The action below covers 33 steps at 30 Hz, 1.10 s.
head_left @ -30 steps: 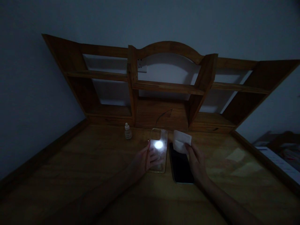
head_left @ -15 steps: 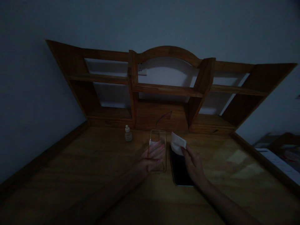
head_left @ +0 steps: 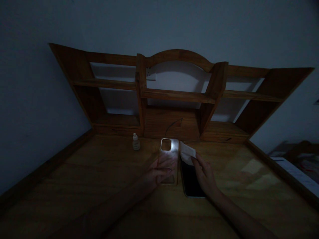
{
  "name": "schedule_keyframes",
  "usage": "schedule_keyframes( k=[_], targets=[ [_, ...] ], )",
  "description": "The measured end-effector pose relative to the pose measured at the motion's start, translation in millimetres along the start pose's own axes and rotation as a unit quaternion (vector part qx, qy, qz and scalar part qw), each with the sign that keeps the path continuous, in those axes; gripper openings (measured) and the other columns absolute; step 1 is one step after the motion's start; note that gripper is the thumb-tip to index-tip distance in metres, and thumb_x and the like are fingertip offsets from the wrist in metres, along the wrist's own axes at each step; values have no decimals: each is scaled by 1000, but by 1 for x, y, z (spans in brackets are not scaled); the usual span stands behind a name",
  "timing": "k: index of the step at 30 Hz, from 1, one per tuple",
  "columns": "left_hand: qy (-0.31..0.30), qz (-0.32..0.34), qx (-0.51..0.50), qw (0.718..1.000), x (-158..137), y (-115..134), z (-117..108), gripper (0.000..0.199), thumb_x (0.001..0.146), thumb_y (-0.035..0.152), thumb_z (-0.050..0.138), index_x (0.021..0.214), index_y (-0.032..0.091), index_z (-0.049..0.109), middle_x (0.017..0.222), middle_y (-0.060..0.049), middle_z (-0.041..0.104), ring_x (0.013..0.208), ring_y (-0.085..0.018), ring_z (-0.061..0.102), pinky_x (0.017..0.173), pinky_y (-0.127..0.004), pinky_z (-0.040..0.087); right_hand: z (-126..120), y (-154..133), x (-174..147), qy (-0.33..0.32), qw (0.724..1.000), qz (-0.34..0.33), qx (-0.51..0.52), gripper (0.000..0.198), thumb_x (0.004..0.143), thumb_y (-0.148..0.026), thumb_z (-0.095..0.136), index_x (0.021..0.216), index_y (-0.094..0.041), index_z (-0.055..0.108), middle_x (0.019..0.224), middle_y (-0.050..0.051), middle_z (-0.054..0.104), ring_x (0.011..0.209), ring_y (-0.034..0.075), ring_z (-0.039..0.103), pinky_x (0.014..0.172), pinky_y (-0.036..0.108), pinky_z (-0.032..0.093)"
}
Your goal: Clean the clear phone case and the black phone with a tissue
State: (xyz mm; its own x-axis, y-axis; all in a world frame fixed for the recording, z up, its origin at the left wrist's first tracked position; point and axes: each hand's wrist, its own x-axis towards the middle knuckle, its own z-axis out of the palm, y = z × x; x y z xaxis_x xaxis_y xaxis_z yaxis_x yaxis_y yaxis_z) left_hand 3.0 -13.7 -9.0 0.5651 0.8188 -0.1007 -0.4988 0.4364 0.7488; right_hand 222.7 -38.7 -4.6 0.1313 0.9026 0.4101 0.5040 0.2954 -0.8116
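My left hand (head_left: 156,174) holds a clear phone case (head_left: 174,166), thumb on the near face and fingers showing through behind it. The case stands tilted up, its square camera opening at the top left and a bright glare beside that. In my right hand (head_left: 205,174) a folded white cloth or wipe (head_left: 187,151) is pinched between thumb and fingers. Under that hand lies a dark-screened phone (head_left: 190,182), its upper end covered by the cloth and its right side by my hand. Whether the cloth touches the screen I cannot tell.
A small dropper-like bottle (head_left: 136,143) stands left of the case on the wooden desk (head_left: 104,172). Behind runs a wooden shelf unit (head_left: 174,96) against the wall, with a socket (head_left: 151,76) in its middle bay. Papers (head_left: 294,172) lie beyond the desk's right edge. The light is dim.
The phone case has tilted in my left hand, so its back now catches a bright glare. My right hand and the cloth have shifted slightly left and down.
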Motion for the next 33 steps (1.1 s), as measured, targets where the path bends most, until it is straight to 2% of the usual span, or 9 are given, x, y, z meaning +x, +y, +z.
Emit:
schedule_keyframes(
  k=[5,11,15,19,22,25,27,33],
  targets=[
    [31,-11,5,999,-3,2,6,57,79,4,67,131,22,54,140,-10,55,131,-24,51,111,-41,41,1,5,-1,-6,1000,1,-1,33,97,-39,46,106,-16,67,89,7,72,87,25,68,76,32,52],
    [32,7,-14,999,2,-4,5,49,74,1,70,119,21,63,128,-8,64,122,-25,58,107,-41,44,1,6,-1,-10,1000,-9,7,33,97,-39,46,109,-16,67,99,8,73,92,25,68,80,33,52],
    [17,6,-18,1000,2,-5,5,62,73,-2,67,129,24,58,127,-7,65,122,-25,59,106,-40,45,1,7,-1,-6,1000,-11,-3,33,97,-39,46,106,-16,68,93,8,73,86,25,69,75,32,53],
    [12,7,-26,1000,3,-7,2,71,72,-6,63,135,25,54,121,-5,68,124,-25,56,107,-39,44,2,10,-2,-7,1000,-20,-2,32,97,-36,46,112,-18,68,102,8,74,91,25,69,79,34,54],
    [-23,14,-37,999,5,-10,-5,74,69,-10,59,134,24,55,131,-6,63,132,-26,50,112,-42,38,5,9,-4,-24,998,-57,-6,31,98,-31,46,119,-21,66,109,8,73,98,26,69,87,38,55],
    [-59,18,-44,997,8,-14,-13,77,66,-13,56,133,24,54,141,-7,55,137,-26,44,116,-45,32,7,5,-5,-58,993,-106,2,37,99,-27,44,132,-26,59,131,6,65,120,25,61,104,43,47],
    [-66,21,-47,996,8,-16,-15,76,66,-14,55,132,23,55,140,-8,56,137,-26,43,116,-45,31,8,1,-6,-77,989,-127,6,39,99,-25,44,137,-29,55,141,4,57,131,24,53,111,46,41],
    [-42,19,-43,998,5,-14,-9,57,67,-12,64,112,23,63,129,-3,64,130,-25,52,111,-39,39,8,-3,-4,-94,980,-171,-34,44,98,-19,46,141,-29,50,151,5,45,140,24,41,114,48,38]
  ],
)
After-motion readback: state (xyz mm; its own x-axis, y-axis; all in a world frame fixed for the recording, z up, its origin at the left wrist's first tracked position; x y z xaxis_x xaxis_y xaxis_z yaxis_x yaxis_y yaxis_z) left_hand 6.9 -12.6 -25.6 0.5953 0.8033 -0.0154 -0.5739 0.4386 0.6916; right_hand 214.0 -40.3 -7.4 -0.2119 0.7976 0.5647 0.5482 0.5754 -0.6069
